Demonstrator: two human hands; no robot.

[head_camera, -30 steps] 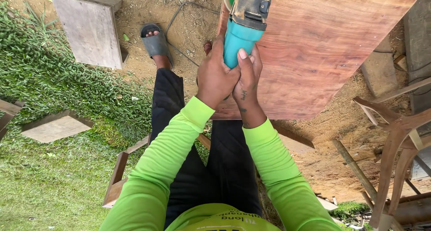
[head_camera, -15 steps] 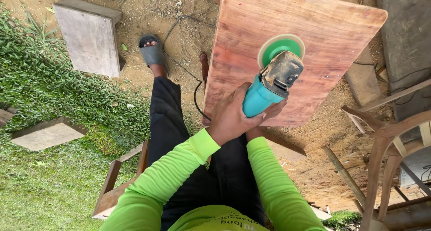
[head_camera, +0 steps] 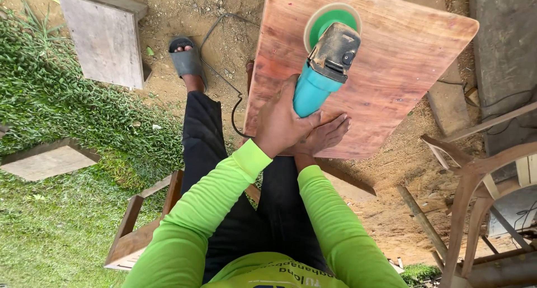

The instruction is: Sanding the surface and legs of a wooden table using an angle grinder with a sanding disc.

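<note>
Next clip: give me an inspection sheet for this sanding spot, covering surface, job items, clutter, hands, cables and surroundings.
Surface: reddish wooden board, rounded corners, tilted over bare dirt.
Job's things: teal angle grinder with a green disc lying on the board.
Clutter: timber offcuts and a wooden frame beside the person's legs.
Hands: left hand grips the grinder's body; right hand lies flat on the board's near edge, under the tool.
Cables: black cord trails across the dirt by the sandalled foot.
Surroundings: grass on the left, grey slabs, chair frames on the right.
</note>
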